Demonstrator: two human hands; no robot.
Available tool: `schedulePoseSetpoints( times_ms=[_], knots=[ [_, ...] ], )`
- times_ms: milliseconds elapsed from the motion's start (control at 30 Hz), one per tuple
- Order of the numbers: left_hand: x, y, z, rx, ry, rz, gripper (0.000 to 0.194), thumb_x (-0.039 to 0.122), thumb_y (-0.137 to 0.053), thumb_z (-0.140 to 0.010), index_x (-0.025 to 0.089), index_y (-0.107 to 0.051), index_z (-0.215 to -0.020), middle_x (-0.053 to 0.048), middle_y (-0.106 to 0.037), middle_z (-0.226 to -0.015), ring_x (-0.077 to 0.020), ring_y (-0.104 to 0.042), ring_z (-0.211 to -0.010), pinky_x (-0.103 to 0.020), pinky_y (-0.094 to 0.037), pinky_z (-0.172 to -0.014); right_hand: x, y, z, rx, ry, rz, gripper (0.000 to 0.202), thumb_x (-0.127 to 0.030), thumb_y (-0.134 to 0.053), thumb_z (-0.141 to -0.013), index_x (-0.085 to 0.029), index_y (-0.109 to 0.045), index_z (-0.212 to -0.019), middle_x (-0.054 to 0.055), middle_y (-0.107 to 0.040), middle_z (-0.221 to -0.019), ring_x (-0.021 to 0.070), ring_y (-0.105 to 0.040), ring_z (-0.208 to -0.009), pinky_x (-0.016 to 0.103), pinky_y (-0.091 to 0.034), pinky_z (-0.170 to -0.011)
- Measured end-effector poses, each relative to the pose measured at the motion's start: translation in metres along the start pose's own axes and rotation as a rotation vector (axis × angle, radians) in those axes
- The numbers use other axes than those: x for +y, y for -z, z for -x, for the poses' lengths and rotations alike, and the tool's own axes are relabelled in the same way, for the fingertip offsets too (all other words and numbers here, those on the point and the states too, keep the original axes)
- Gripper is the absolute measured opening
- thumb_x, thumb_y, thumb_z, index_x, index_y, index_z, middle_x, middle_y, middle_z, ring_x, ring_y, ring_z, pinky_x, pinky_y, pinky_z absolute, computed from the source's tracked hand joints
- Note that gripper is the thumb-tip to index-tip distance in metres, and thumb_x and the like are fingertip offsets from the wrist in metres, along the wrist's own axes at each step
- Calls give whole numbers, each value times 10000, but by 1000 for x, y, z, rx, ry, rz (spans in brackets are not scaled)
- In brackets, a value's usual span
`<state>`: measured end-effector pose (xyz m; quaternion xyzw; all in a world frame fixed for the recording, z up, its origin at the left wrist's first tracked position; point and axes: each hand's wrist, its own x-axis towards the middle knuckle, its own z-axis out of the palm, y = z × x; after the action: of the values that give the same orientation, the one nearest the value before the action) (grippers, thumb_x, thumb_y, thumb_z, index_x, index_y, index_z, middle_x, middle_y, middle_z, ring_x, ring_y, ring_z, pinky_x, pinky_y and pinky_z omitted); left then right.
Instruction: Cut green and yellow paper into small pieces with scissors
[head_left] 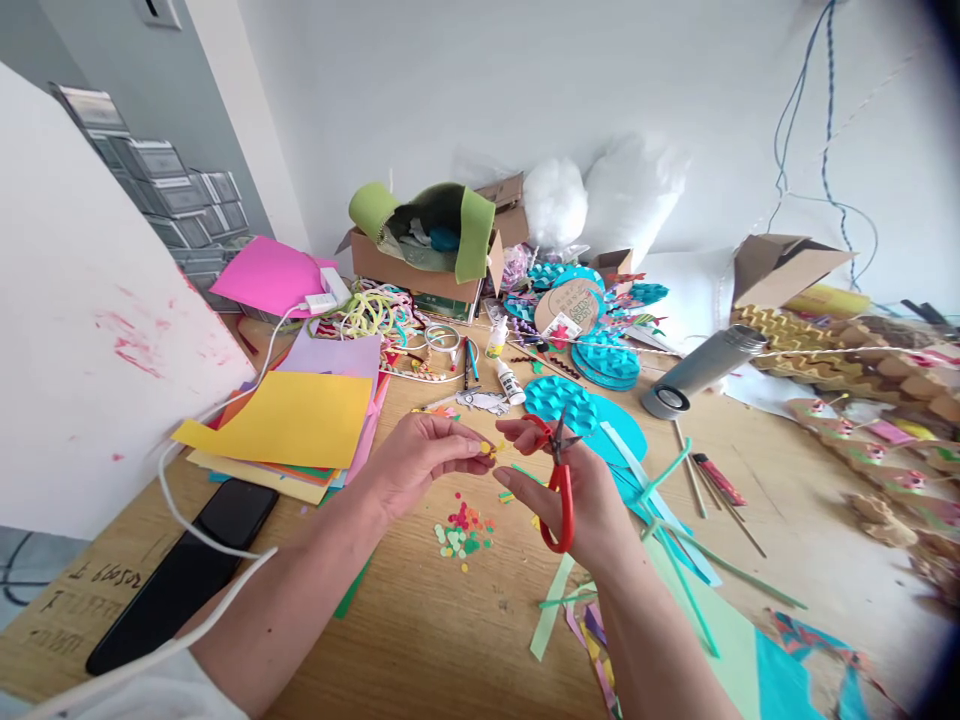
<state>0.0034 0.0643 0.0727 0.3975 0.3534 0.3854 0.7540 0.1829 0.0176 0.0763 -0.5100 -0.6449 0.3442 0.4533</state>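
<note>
My left hand (431, 455) pinches small yellow paper pieces (486, 448) between thumb and fingers, above the middle of the table. Close by on the right, my right hand (574, 490) has a pair of red-handled scissors (559, 490) hooked in it. The scissors' short dark blades point up and stand slightly apart. The right thumb and fingertips are apart, near the yellow pieces; whether they touch them I cannot tell. Below the hands lies a scatter of small paper dots (461, 530) in red, green, orange and yellow.
Coloured paper sheets (300, 420) and a black phone (232, 515) lie left. Two glue bottles (510, 382) stand and lean behind the hands. A metal flask (705, 370) lies right, near green paper strips (555, 605). A box with green felt (420, 265) stands at the back.
</note>
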Motion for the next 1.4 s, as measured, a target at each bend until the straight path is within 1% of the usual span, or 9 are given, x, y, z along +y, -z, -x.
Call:
schedulePoseSetpoints(
  times_ms=[133,267,400,500,600,767,1100,1267,1400],
  knots=[
    [-1,0,1,1,-35,-60,139,220,-761,-622,112,-749,-709,-64,-731,-734,-163,-676,-707,-323,-543,-764,2,-3,-1,-24,8,-45,273,-252,-753,-757,-228,-507,-873,85,-645,-1124,242,-590,-1062,389,-452,-908],
    [-1,-2,2,32,-99,-215,157,245,-739,-645,114,-740,-732,-63,-729,-748,-167,-676,-717,-336,-537,-786,3,-4,-2,69,43,-115,197,-238,-693,-807,-220,-502,-851,89,-649,-1079,241,-596,-1055,406,-441,-920],
    [1,-1,4,52,-208,-541,124,230,-668,-695,127,-724,-736,-77,-735,-819,-179,-671,-746,-305,-521,-721,0,-2,-1,154,82,-104,167,-218,-679,-808,-217,-513,-829,72,-650,-985,239,-613,-996,406,-451,-883],
    [0,2,7,-87,-316,-985,106,137,-603,-701,133,-698,-653,-81,-731,-825,-179,-659,-754,-277,-485,-685,-3,1,0,231,94,-100,157,-204,-692,-793,-216,-537,-812,52,-656,-920,222,-629,-920,390,-480,-836],
    [-7,4,9,-265,-317,-1363,120,89,-587,-673,141,-680,-618,-65,-722,-774,-172,-644,-716,-278,-451,-684,-9,6,2,319,94,-148,134,-197,-697,-789,-219,-568,-816,38,-664,-885,215,-645,-896,382,-503,-822],
    [-20,8,6,-363,-308,-1658,167,72,-519,-690,141,-646,-605,-79,-707,-758,-179,-635,-683,-282,-413,-633,-17,13,4,381,108,-138,123,-185,-714,-769,-212,-594,-779,22,-678,-842,208,-662,-868,356,-525,-794],
    [-14,13,4,-422,-238,-1739,183,50,-540,-698,139,-681,-623,-87,-683,-659,-198,-625,-652,-288,-424,-642,-21,14,4,424,120,-97,117,-225,-714,-776,-204,-610,-726,19,-651,-784,213,-664,-817,360,-525,-774],
    [-4,17,2,-334,-236,-1598,214,55,-538,-731,157,-723,-699,-75,-725,-767,-195,-653,-779,-282,-454,-744,-22,10,2,445,109,-73,126,-238,-712,-781,-217,-609,-712,26,-637,-757,220,-650,-798,370,-519,-761],
    [7,21,3,-265,-232,-1368,207,80,-555,-756,156,-736,-822,-63,-744,-866,-174,-665,-812,-264,-481,-747,-15,8,0,364,56,-72,140,-259,-724,-772,-218,-595,-735,31,-654,-782,229,-660,-804,374,-530,-739]
  ],
)
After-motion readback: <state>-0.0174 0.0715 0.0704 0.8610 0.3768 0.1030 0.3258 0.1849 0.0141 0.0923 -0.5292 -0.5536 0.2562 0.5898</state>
